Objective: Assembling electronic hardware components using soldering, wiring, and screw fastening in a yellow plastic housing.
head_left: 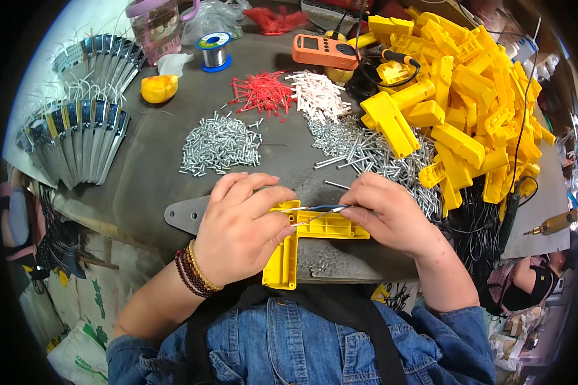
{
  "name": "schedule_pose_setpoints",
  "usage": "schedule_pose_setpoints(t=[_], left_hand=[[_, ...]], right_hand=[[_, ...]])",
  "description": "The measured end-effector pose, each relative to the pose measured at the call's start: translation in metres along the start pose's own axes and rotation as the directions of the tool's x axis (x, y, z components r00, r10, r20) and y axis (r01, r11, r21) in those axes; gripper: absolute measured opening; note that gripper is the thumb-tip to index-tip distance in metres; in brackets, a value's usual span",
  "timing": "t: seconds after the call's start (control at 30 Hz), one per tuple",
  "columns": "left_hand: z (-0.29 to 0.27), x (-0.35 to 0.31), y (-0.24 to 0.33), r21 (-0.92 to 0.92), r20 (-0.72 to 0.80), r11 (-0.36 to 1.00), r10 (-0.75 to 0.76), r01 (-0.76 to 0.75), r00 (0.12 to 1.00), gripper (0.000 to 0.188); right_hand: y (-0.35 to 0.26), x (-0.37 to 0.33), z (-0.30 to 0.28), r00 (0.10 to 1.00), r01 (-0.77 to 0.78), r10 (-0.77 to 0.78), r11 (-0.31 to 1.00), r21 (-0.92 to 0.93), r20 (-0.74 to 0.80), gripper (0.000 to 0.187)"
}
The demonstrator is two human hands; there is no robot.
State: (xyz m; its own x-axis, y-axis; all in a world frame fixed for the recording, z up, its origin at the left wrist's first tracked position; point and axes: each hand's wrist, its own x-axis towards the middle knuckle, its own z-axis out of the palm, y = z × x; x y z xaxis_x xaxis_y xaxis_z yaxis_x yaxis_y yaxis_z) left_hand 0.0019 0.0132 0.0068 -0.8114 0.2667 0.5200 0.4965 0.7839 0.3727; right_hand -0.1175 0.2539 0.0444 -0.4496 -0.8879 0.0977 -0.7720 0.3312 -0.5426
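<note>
A yellow plastic housing half (pixel 280 260), ribbed inside, lies in front of me at the table's near edge. My left hand (pixel 241 224) is closed over its left part, fingertips at the ends of thin wires. My right hand (pixel 388 215) pinches the same blue and pale wires (pixel 321 209) at their other end, above the housing's right arm. From behind my left hand sticks out a flat grey metal plate (pixel 185 215) with holes; the rest of it is hidden.
Ahead lie piles of short screws (pixel 219 146), red sleeved pieces (pixel 263 93), white pieces (pixel 318 95), and long screws (pixel 392 157). Yellow housings (pixel 462 96) heap up at right beside an orange meter (pixel 325 51). A solder spool (pixel 214 51) and metal strips (pixel 74 138) stand left.
</note>
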Motion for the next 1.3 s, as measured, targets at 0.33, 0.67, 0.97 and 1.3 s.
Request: schedule_pose_setpoints(t=[0.33, 0.67, 0.97, 1.3], left_hand=[[-0.001, -0.001, -0.005, -0.104, 0.077, 0.995, -0.003, 0.011, 0.997, 0.013], [0.0, -0.005, -0.009, -0.117, 0.044, 0.993, 0.012, -0.007, 0.999, 0.017], [0.0, -0.009, -0.013, -0.173, 0.021, 0.985, 0.014, -0.01, 1.0, 0.022], [0.0, -0.011, -0.014, -0.197, -0.004, 0.98, 0.01, -0.011, 1.0, 0.017]], right_hand=[[-0.014, 0.006, 0.009, 0.993, -0.103, 0.107, 0.992, 0.067, -0.057, 0.013], [-0.022, 0.019, 0.017, 0.993, -0.08, 0.093, 0.983, 0.163, -0.073, 0.015], [-0.027, 0.022, 0.019, 0.991, -0.093, 0.111, 0.971, 0.221, -0.07, 0.014], [-0.029, 0.018, 0.021, 0.981, -0.144, 0.166, 0.97, 0.195, -0.099, 0.015]])
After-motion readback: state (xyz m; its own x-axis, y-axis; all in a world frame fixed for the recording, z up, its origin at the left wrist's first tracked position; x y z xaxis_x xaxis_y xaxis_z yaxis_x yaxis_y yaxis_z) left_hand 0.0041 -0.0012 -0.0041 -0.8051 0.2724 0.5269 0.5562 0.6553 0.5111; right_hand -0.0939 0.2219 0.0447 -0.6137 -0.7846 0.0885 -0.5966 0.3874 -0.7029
